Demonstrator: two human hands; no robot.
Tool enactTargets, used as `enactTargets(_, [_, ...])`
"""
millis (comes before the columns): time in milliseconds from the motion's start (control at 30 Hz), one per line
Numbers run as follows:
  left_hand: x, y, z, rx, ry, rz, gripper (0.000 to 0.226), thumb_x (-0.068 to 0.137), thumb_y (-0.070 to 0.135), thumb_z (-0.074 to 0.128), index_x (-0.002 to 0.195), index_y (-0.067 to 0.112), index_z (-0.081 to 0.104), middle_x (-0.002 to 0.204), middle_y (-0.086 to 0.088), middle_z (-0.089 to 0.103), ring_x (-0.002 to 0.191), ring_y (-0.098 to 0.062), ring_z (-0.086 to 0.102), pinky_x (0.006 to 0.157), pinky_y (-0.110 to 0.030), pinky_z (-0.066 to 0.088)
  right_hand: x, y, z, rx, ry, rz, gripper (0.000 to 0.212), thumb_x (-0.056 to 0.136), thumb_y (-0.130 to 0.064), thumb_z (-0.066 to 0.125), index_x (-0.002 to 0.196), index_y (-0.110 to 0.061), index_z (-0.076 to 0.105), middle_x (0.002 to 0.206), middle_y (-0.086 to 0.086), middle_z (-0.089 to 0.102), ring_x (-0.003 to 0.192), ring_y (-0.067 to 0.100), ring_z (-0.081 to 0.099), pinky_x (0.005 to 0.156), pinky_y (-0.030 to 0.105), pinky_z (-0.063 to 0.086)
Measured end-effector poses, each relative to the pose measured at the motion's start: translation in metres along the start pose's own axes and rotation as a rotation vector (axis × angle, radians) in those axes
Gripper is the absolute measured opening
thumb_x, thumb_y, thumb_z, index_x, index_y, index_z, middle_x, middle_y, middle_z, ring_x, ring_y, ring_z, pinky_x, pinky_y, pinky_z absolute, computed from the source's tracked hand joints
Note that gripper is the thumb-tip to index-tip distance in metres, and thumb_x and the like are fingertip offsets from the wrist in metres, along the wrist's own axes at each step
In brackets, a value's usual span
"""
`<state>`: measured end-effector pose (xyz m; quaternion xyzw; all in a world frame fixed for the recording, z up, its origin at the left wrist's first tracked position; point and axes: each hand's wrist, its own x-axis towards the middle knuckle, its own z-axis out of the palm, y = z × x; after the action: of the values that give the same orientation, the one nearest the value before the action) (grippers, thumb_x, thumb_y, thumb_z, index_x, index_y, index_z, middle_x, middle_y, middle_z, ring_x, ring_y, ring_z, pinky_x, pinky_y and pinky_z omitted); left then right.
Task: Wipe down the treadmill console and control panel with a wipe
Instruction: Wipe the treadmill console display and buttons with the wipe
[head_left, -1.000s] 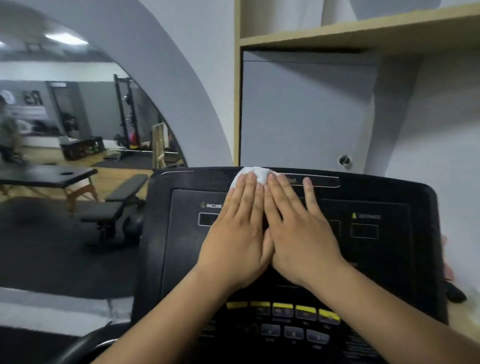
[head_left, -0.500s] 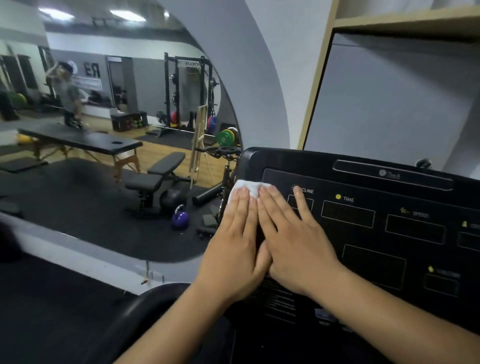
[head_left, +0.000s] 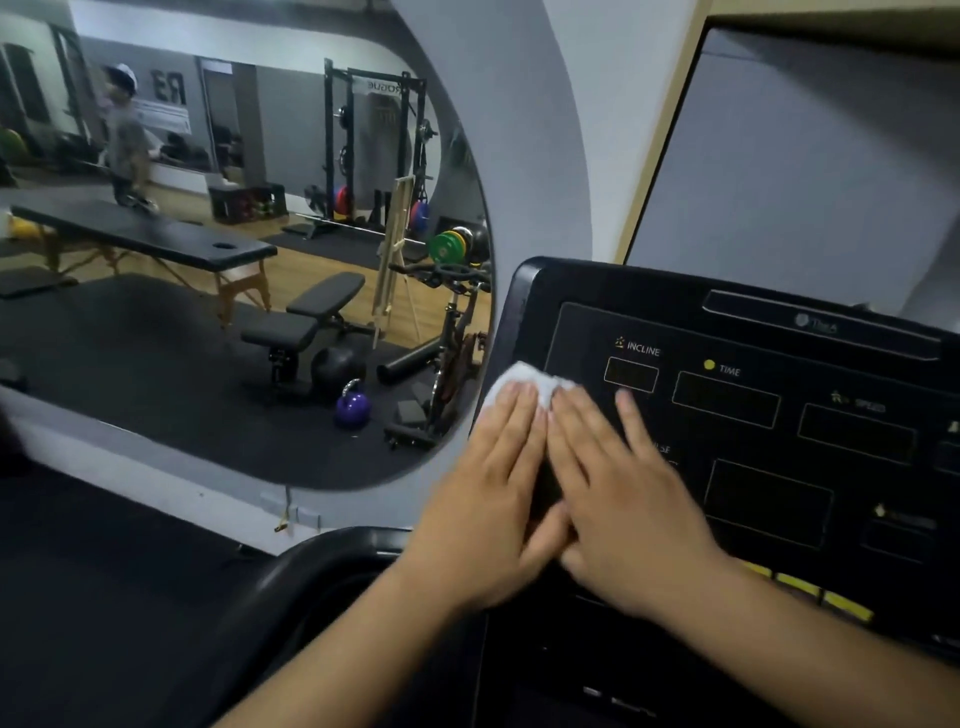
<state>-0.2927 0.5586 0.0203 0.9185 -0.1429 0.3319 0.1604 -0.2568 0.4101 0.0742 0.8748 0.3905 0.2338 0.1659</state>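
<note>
Dim indoor light; soft motion blur throughout; wide-angle bending at edges.

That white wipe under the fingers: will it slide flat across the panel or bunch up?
Likely floppy: the wipe shows crumpled folds beyond the fingertips of the left hand and right hand. It probably bunches unless pressed flat. The console looks smooth, so it should glide easily.
</note>
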Motion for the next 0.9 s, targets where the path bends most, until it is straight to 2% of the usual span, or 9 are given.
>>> enactTargets(167, [0.01,-0.011,-0.002,0.048,0.003,0.043,0.063,0.098,0.036,0.035,0.147,-0.002,0.034,0.158,-0.019,0.025,0.15,-0.026,0.011,0.12,-0.041,0.019,0.001,0.004,0.005,-0.033,0.042,0.011,0.072,0.085,-0.042,0.038,0.14,0.004,0.043,0.15,0.019,0.038,0.143,0.029,0.029,0.114,0.062,0.013])
enactTargets(233, [0.046,-0.014,-0.015,0.05,0.01,0.045,0.062,0.099,0.035,0.027,0.15,0.0,0.029,0.159,-0.018,0.022,0.151,-0.025,0.009,0.122,-0.04,0.015,0.023,0.019,-0.013,-0.093,0.074,0.122,0.068,0.088,-0.039,0.034,0.142,0.002,0.04,0.152,0.017,0.035,0.145,0.027,0.026,0.115,0.063,0.009])
enactTargets(333, [0.089,-0.02,-0.029,0.036,0.035,0.029,0.06,0.1,0.032,0.024,0.153,0.005,0.022,0.162,-0.014,0.015,0.151,-0.022,0.004,0.123,-0.034,0.008,0.048,0.034,-0.034,-0.135,0.081,0.234,0.067,0.091,-0.036,0.024,0.15,-0.002,0.024,0.16,0.012,0.019,0.149,0.023,0.012,0.116,0.061,0.002])
enactTargets(467, [0.064,-0.018,-0.019,-0.051,0.047,0.038,0.059,0.099,0.022,0.036,0.154,0.007,0.021,0.163,-0.011,0.015,0.151,-0.018,0.001,0.123,-0.036,0.012,0.036,0.025,-0.018,-0.055,0.162,0.094,0.069,0.084,-0.029,0.027,0.144,0.004,0.034,0.154,0.021,0.031,0.145,0.031,0.026,0.116,0.059,0.014])
enactTargets(567, [0.03,-0.012,-0.008,-0.118,0.051,0.024,0.062,0.095,0.023,0.035,0.154,0.007,0.022,0.163,-0.008,0.014,0.151,-0.013,0.0,0.122,-0.032,0.012,0.024,0.02,0.0,-0.036,0.117,0.057,0.071,0.082,-0.03,0.029,0.145,0.003,0.035,0.152,0.021,0.034,0.143,0.033,0.029,0.116,0.058,0.018])
enactTargets(633, [0.022,-0.012,-0.01,-0.132,0.052,0.0,0.064,0.093,0.027,0.033,0.153,0.006,0.025,0.163,-0.008,0.017,0.151,-0.013,0.005,0.122,-0.027,0.013,0.026,0.025,0.001,-0.057,0.104,0.053,0.069,0.083,-0.032,0.029,0.144,-0.001,0.037,0.153,0.018,0.035,0.143,0.032,0.03,0.115,0.061,0.017])
enactTargets(733, [0.042,-0.021,-0.021,-0.099,0.046,-0.017,0.063,0.094,0.028,0.031,0.153,0.006,0.025,0.163,-0.01,0.017,0.151,-0.016,0.009,0.121,-0.031,0.02,0.042,0.036,-0.01,-0.12,0.105,0.07,0.067,0.086,-0.036,0.027,0.148,-0.008,0.034,0.156,0.012,0.03,0.144,0.027,0.027,0.113,0.067,0.011])
enactTargets(833, [0.073,-0.025,-0.029,-0.078,0.083,-0.042,0.061,0.095,0.025,0.033,0.153,0.007,0.025,0.163,-0.01,0.017,0.151,-0.017,0.008,0.118,-0.033,0.027,0.058,0.043,-0.022,-0.122,0.083,0.151,0.063,0.093,-0.034,0.034,0.151,-0.012,0.026,0.161,0.007,0.019,0.148,0.023,0.017,0.114,0.066,0.002])
enactTargets(900, [0.072,-0.024,-0.024,-0.071,0.091,-0.042,0.06,0.096,0.024,0.033,0.153,0.008,0.026,0.163,-0.01,0.018,0.151,-0.018,0.006,0.117,-0.032,0.027,0.054,0.04,-0.02,-0.123,0.115,0.145,0.062,0.093,-0.034,0.036,0.151,-0.011,0.028,0.16,0.009,0.022,0.147,0.025,0.019,0.115,0.065,0.003])
